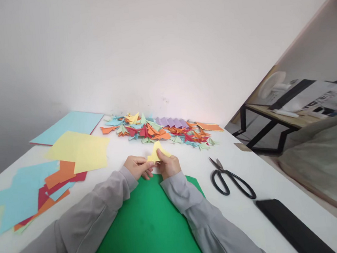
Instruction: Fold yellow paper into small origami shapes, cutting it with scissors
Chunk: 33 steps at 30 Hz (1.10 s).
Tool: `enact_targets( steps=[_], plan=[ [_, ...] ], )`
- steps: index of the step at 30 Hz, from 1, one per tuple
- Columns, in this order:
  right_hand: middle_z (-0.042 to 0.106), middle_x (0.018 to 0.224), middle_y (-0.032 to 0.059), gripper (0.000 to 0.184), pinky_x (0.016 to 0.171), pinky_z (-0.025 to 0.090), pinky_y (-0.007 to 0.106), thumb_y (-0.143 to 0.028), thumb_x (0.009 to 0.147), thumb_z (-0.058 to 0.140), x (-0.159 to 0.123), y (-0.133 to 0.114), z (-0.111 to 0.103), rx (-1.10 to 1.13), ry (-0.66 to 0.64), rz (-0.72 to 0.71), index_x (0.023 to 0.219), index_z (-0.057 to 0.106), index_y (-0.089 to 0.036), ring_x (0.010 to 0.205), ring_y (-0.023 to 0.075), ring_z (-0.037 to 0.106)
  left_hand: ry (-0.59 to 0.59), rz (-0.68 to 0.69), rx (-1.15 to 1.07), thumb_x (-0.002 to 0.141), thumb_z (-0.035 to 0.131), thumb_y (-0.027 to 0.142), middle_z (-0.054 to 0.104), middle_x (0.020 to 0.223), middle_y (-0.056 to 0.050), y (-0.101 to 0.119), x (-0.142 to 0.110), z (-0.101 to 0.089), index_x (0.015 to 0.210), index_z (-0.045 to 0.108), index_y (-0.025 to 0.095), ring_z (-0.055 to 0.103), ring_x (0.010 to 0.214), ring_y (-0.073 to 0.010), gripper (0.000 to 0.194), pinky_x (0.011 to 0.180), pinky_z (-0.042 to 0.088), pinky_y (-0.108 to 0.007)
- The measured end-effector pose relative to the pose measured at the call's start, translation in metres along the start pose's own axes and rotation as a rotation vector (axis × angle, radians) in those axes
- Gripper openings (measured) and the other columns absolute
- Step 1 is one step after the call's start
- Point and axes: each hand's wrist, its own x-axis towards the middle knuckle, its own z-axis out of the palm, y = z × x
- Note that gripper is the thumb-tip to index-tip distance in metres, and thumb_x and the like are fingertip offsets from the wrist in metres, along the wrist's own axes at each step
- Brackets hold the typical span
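Both my hands pinch a small folded yellow paper piece (156, 152) just above the white table (189, 160). My left hand (138, 166) grips its left side with closed fingers. My right hand (169, 165) holds its right side, thumb pressed on top. Under my grey-sleeved forearms lies a large green sheet (148, 228). Beyond the hands, a heap of folded coloured paper shapes (159, 130) stretches along the far side of the table.
Black scissors (231, 179) lie right of my hands, a flat black object (291, 226) nearer the right front edge. Yellow (80, 151), light blue (70, 126) and mixed orange, red and blue sheets (34, 193) cover the left. A white wall rises behind; another table stands at right.
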Motion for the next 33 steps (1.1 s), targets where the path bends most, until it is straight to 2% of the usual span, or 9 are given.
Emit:
enact_targets(
  steps=[3, 8, 18, 21, 26, 33],
  plan=[
    [0.060, 0.051, -0.0003, 0.026, 0.037, 0.033, 0.020, -0.034, 0.050, 0.072, 0.001, -0.002, 0.000, 0.010, 0.013, 0.007, 0.059, 0.062, -0.012, 0.042, 0.0081, 0.048, 0.004, 0.001, 0.006, 0.053, 0.068, 0.039, 0.055, 0.045, -0.001, 0.000, 0.000, 0.000, 0.053, 0.058, 0.008, 0.055, 0.039, -0.0119, 0.032, 0.034, 0.045, -0.021],
    [0.057, 0.047, -0.0019, 0.024, 0.037, 0.034, 0.019, -0.030, 0.045, 0.074, 0.000, -0.007, 0.000, -0.015, 0.107, -0.017, 0.051, 0.059, -0.013, 0.042, 0.0073, 0.047, 0.015, -0.010, 0.003, 0.052, 0.069, 0.037, 0.055, 0.044, -0.001, 0.000, 0.000, 0.000, 0.052, 0.057, 0.008, 0.055, 0.038, -0.0125, 0.031, 0.034, 0.045, -0.022],
    [0.054, 0.044, -0.0018, 0.027, 0.035, 0.033, 0.020, -0.038, 0.049, 0.070, 0.004, -0.009, -0.002, 0.048, 0.095, 0.008, 0.050, 0.059, -0.013, 0.040, 0.0079, 0.045, 0.016, -0.031, -0.004, 0.053, 0.069, 0.033, 0.055, 0.044, -0.001, 0.000, 0.000, 0.001, 0.052, 0.057, 0.008, 0.055, 0.038, -0.0126, 0.028, 0.033, 0.045, -0.022],
    [0.057, 0.048, -0.0007, 0.027, 0.036, 0.034, 0.021, -0.037, 0.049, 0.071, 0.003, -0.007, -0.002, 0.065, 0.064, 0.039, 0.054, 0.060, -0.013, 0.042, 0.0088, 0.047, 0.026, -0.021, 0.004, 0.053, 0.069, 0.034, 0.055, 0.044, -0.002, -0.001, 0.000, 0.001, 0.052, 0.057, 0.008, 0.055, 0.038, -0.0126, 0.029, 0.034, 0.045, -0.022],
    [0.062, 0.058, -0.0005, 0.026, 0.041, 0.037, 0.022, -0.026, 0.045, 0.075, 0.000, 0.001, 0.000, -0.010, -0.021, -0.016, 0.064, 0.063, -0.014, 0.046, 0.0093, 0.051, 0.043, 0.013, 0.002, 0.053, 0.068, 0.041, 0.056, 0.045, -0.003, -0.004, 0.003, -0.002, 0.053, 0.057, 0.008, 0.055, 0.039, -0.0131, 0.034, 0.035, 0.045, -0.023],
    [0.060, 0.052, -0.0009, 0.024, 0.041, 0.038, 0.023, -0.029, 0.051, 0.072, 0.001, 0.003, 0.000, -0.074, -0.222, 0.020, 0.066, 0.062, -0.014, 0.042, 0.0102, 0.049, 0.029, 0.052, 0.010, 0.055, 0.066, 0.042, 0.055, 0.043, -0.003, -0.006, 0.003, -0.004, 0.055, 0.058, 0.008, 0.055, 0.039, -0.0129, 0.035, 0.036, 0.046, -0.023]
  ],
)
